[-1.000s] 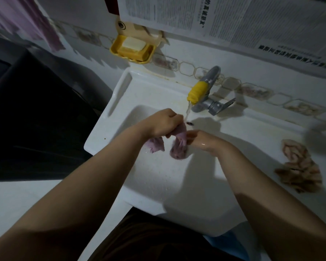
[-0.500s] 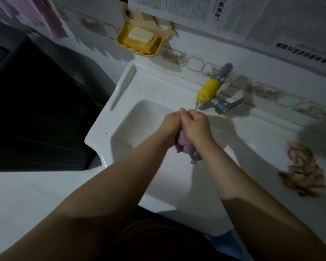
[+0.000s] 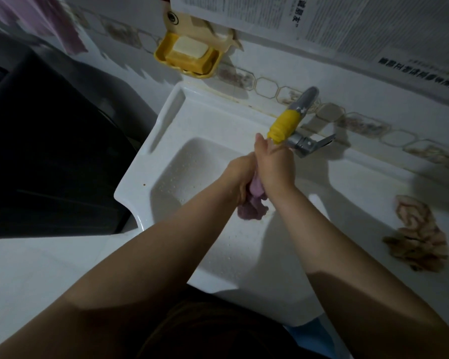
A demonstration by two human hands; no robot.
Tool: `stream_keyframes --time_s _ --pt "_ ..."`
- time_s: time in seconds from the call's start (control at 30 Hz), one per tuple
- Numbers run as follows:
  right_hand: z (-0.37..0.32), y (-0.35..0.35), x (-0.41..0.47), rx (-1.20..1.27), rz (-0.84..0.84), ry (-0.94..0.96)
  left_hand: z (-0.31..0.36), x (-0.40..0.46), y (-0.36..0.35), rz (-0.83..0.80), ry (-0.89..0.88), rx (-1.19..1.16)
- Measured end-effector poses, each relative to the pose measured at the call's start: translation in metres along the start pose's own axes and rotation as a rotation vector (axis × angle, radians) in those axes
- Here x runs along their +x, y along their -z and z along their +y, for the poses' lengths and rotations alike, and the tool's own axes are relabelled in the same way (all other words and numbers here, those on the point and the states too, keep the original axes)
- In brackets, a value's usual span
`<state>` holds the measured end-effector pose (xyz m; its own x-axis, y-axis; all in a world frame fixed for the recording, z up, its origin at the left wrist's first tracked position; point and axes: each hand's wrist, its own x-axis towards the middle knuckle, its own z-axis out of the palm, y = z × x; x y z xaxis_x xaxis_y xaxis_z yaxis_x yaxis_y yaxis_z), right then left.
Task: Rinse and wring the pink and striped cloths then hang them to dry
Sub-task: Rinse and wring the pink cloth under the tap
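Head view, left to right. Pink fabric (image 3: 62,29) hangs at the upper left wall; whether it belongs to the task cannot be told. A soap dish (image 3: 187,57) is fixed above the sink (image 3: 166,141). Over the basin, the left hand (image 3: 240,174) and right hand (image 3: 275,164) each keep a clamped grip on the pink cloth (image 3: 252,206), whose bunched end hangs below them, just under the tap (image 3: 285,125). The striped cloth (image 3: 415,239) lies crumpled on the bench (image 3: 360,193) to the right, apart from both hands. Judged stage: wringing of the pink cloth under way; its hanging, and seemingly all steps for the striped cloth, remain.
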<state>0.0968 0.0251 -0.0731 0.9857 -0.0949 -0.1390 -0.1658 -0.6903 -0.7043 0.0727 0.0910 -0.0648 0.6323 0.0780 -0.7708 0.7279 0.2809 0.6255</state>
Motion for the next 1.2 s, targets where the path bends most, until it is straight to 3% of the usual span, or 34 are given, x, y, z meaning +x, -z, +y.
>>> stream_keyframes --time_s 0.1,0.17,0.27,0.37,0.5,0.7,0.9,1.0,1.1,1.2 --pt "-0.012 -0.003 -0.014 -0.002 0.020 0.133 0.005 0.009 0.008 -0.064 -0.038 -0.031" --pt "-0.002 -0.001 0.000 0.041 0.001 0.029 0.006 0.008 0.009 -0.093 -0.069 0.016" --pt "0.026 0.006 0.024 0.112 -0.196 -0.146 0.009 0.002 0.008 -0.128 0.009 0.013" --pt "0.045 0.004 0.018 0.094 -0.542 -0.264 0.017 0.008 0.018 -0.242 0.065 -0.090" --pt "0.067 -0.008 0.006 0.240 -0.600 -0.379 0.030 0.009 0.036 -0.356 0.017 -0.114" --pt "0.084 -0.002 -0.015 0.197 -0.933 -0.301 0.042 0.009 0.044 -0.344 -0.030 -0.010" --pt "0.103 -0.004 -0.013 0.314 -0.661 -0.483 0.047 0.011 0.061 -0.309 -0.084 0.070" --pt "0.110 0.005 -0.002 0.446 -0.478 -0.524 0.026 0.012 0.078 -0.179 -0.053 0.311" --pt "0.096 0.014 0.010 0.624 -0.408 -0.457 -0.008 0.020 0.084 -0.063 -0.101 0.590" --pt "0.062 0.025 0.009 0.872 -0.491 -0.365 -0.030 0.026 0.071 -0.035 -0.100 0.347"
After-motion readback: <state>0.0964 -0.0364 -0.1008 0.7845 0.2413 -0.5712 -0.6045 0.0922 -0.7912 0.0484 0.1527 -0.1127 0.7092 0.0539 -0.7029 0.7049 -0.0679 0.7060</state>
